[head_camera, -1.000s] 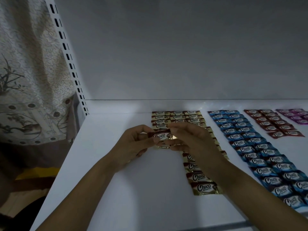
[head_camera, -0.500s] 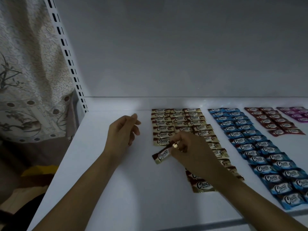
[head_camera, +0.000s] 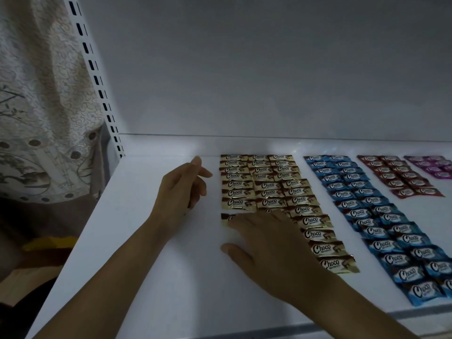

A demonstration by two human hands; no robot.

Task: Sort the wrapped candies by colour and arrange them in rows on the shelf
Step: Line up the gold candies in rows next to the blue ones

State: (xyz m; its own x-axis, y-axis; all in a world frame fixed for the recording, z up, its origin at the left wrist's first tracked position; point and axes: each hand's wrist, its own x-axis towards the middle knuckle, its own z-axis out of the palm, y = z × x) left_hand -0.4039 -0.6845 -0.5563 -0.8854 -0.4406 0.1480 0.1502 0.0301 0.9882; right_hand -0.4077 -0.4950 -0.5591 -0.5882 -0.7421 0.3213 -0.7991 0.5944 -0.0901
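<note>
R hand [head_camera: 264,238] flat, fingers straight, pressing gold candy [head_camera: 226,217] onto shelf [head_camera: 146,265]; it's 8th in the left col, at the near end. L hand [head_camera: 181,187] sits just left of gold block [head_camera: 266,185], fingers loosely curled, holding nothing. Gold block: 3 cols, right col 12, mid col partly hidden under R hand. Blue candies [head_camera: 359,211]: 2 cols, ~14 in left col. Red candies [head_camera: 393,176]: 2 cols x 6. Purple candies [head_camera: 433,167] at back-right, cut off by frame, can't count.

The shelf [head_camera: 146,241] is looking white, the curtain [head_camera: 36,118] cream with squiggles. Gold candies [head_camera: 269,184], blue candies [head_camera: 362,211], red candies [head_camera: 396,177] and purple candies [head_camera: 433,165] are lying by colour.
</note>
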